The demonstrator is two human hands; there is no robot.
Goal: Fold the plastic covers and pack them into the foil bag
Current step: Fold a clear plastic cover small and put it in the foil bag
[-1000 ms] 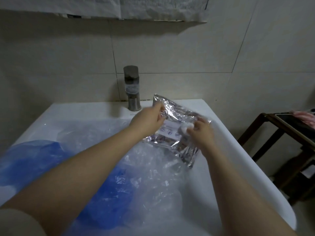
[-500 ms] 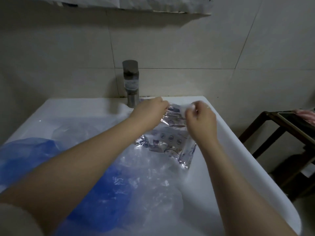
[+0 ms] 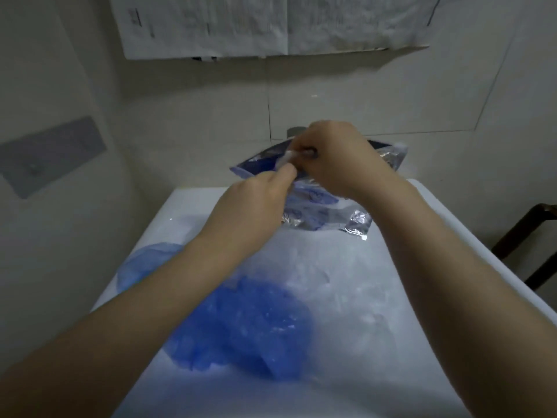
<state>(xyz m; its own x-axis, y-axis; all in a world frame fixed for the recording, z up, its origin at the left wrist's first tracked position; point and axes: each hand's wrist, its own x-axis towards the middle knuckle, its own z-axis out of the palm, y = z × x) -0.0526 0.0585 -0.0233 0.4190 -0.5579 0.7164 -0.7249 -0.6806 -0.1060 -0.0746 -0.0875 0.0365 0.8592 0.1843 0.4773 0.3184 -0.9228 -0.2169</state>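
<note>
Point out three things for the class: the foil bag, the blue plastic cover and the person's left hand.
foil bag (image 3: 340, 214): head view, on its silver lower panel below the hands.
blue plastic cover (image 3: 259, 324): head view, on the crumpled middle of the blue heap.
left hand (image 3: 256, 203): head view, on the back of the hand.

Both my forearms extend forward, bare, converging. My left hand (image 3: 253, 203) is curled, thumb and fingers pinching. My right hand (image 3: 337, 161) sits just above it, fingers curled inward, gripping.
</note>
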